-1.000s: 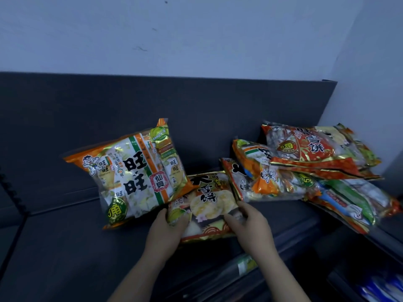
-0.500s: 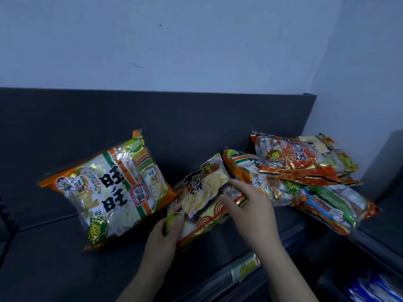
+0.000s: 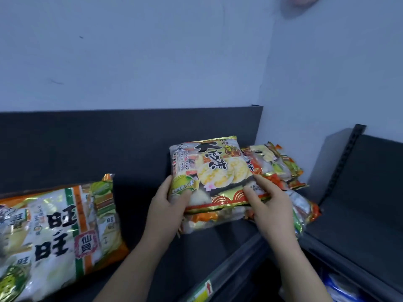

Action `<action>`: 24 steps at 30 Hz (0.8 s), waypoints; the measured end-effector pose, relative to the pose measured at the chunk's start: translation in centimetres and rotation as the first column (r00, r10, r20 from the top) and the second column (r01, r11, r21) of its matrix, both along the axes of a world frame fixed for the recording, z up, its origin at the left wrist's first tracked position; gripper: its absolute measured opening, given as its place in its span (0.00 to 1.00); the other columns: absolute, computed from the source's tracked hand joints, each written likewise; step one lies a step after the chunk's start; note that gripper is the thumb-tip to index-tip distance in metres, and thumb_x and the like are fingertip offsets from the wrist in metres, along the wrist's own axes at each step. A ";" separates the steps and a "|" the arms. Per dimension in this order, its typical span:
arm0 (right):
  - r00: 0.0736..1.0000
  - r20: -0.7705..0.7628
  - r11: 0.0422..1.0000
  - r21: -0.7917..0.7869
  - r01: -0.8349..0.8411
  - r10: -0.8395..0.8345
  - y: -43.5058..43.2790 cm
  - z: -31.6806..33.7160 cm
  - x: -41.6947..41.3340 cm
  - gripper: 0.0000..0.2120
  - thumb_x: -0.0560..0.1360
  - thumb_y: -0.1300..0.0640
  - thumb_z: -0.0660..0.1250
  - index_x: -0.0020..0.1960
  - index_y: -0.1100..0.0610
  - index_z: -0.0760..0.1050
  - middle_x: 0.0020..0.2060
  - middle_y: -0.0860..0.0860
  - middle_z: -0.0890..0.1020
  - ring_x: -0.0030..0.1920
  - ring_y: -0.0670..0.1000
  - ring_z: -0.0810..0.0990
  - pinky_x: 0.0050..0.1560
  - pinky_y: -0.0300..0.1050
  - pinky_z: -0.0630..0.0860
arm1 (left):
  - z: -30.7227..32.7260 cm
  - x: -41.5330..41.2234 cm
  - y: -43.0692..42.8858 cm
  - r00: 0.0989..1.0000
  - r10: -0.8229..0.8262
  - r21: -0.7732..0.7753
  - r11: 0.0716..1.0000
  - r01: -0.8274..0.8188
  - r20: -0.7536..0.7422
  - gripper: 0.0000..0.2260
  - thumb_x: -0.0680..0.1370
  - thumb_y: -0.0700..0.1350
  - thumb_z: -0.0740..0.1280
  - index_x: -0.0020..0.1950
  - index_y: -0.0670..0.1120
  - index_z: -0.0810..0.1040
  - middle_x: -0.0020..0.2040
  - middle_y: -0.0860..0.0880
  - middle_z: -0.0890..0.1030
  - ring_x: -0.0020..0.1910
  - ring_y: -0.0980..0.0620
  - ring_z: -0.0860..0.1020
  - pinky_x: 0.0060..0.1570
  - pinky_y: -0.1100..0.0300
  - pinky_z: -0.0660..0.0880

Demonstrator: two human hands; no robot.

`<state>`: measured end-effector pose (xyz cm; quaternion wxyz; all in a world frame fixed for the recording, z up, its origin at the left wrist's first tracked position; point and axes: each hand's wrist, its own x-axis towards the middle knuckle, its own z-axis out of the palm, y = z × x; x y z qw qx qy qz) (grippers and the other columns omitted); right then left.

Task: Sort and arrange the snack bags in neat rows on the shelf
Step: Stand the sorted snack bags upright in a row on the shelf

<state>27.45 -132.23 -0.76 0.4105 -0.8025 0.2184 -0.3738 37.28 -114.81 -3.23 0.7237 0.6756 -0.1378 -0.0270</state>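
Holding the rice-cracker bag [image 3: 214, 171] low

One corner is gripped by the left hand [image 3: 168, 212] with curled fingers; the other is pinched by the right hand [image 3: 270, 208]. Beneath the fingers, other bags [image 3: 281, 166] are piled on the shelf [image 3: 218, 247].

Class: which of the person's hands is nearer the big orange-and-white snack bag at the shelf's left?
Left. The left hand, gripping the gold-trimmed bag's lower left corner, lies right of the orange-and-white bag; the right hand grips the opposite corner, farther right.

Gold-trimmed snack bag [image 3: 214, 171] atop pile [image 3: 290, 192]
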 end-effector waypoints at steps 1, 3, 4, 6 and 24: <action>1.000 0.011 1.000 -0.001 0.012 -0.012 -1.5 0.4 0.3 0.20 0.75 0.52 0.70 0.67 0.51 0.75 0.58 0.42 0.78 0.61 0.44 0.75 0.63 0.47 0.73 | 0.9 0.4 -1.5 1.000 -0.012 0.005 1.000 0.012 0.010 0.24 0.78 0.45 0.68 0.73 0.55 0.66 0.59 0.57 0.78 0.45 0.67 0.78 0.39 0.71 0.74; 0.999 0.031 1.000 -0.010 0.024 -0.024 -4.7 1.2 1.0 0.19 0.76 0.53 0.69 0.67 0.53 0.75 0.58 0.43 0.78 0.61 0.45 0.75 0.63 0.47 0.74 | 2.4 1.1 -4.5 0.999 -0.043 0.050 0.998 0.042 0.028 0.26 0.79 0.47 0.67 0.75 0.54 0.64 0.63 0.55 0.76 0.49 0.63 0.79 0.43 0.66 0.77; 0.999 0.023 0.999 -0.020 0.030 -0.030 -6.3 1.6 1.5 0.19 0.77 0.53 0.69 0.67 0.53 0.75 0.58 0.43 0.78 0.60 0.45 0.75 0.62 0.45 0.73 | 2.8 1.8 -6.2 0.997 -0.062 0.083 0.995 0.058 0.045 0.26 0.79 0.48 0.67 0.75 0.54 0.64 0.63 0.56 0.77 0.51 0.61 0.79 0.47 0.63 0.78; 0.998 -0.013 0.997 -0.054 0.057 -0.058 -9.9 2.3 2.7 0.19 0.77 0.53 0.67 0.68 0.54 0.74 0.60 0.46 0.78 0.62 0.47 0.75 0.62 0.44 0.71 | 4.1 2.6 -9.4 0.993 -0.091 0.140 0.987 0.080 0.077 0.21 0.79 0.47 0.66 0.71 0.54 0.68 0.55 0.59 0.80 0.51 0.59 0.80 0.50 0.59 0.79; 0.916 -0.379 0.963 -0.269 0.026 -0.131 -28.3 -1.2 13.8 0.11 0.76 0.48 0.58 0.49 0.50 0.77 0.49 0.54 0.82 0.59 0.62 0.75 0.58 0.57 0.72 | 4.9 10.4 -25.7 0.964 -0.161 0.787 0.613 -0.070 0.211 0.30 0.77 0.67 0.56 0.77 0.58 0.58 0.73 0.52 0.70 0.73 0.47 0.64 0.70 0.47 0.60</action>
